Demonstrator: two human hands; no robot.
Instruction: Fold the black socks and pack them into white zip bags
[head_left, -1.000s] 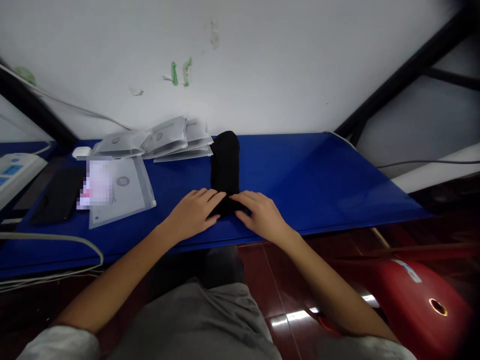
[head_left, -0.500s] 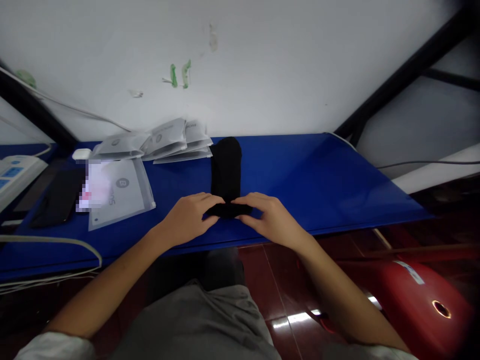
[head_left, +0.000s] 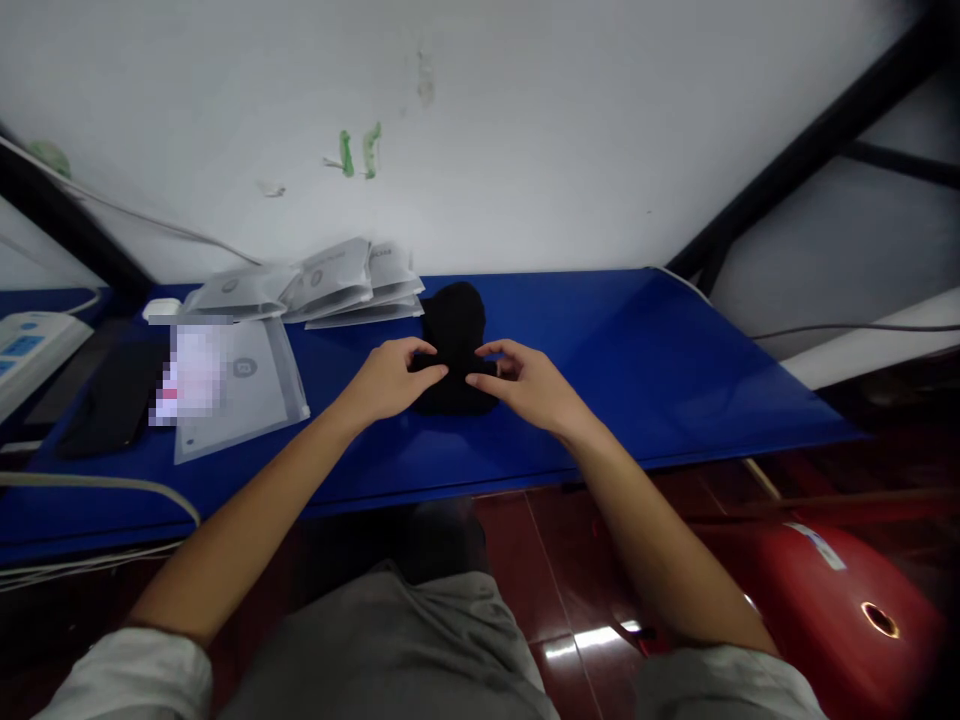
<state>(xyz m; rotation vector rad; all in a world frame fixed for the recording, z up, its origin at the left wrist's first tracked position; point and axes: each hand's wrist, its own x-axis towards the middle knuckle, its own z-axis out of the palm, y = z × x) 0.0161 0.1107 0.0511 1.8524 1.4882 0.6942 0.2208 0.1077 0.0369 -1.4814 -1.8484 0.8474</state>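
Note:
A black sock (head_left: 456, 312), perhaps a pair laid together, rests on the blue table with its near part folded over toward the wall. My left hand (head_left: 391, 378) pinches the left side of the folded part between thumb and fingers. On the opposite side, my right hand (head_left: 529, 382) grips the right edge in the same manner. Both thumbs point inward over the black fabric. Because everything is dark, the separate layers cannot be made out.
Several translucent zip bags (head_left: 330, 280) lie along the wall, with a flat zip bag (head_left: 259, 385) nearer. A dark phone (head_left: 112, 400), a white case (head_left: 162, 308) and a power strip (head_left: 37, 350) sit at left. A red stool (head_left: 847, 600) stands below right.
Both hands have moved away from me toward the wall, carrying the near end of the sock over its middle. The sock now looks shorter and wider at its near end.

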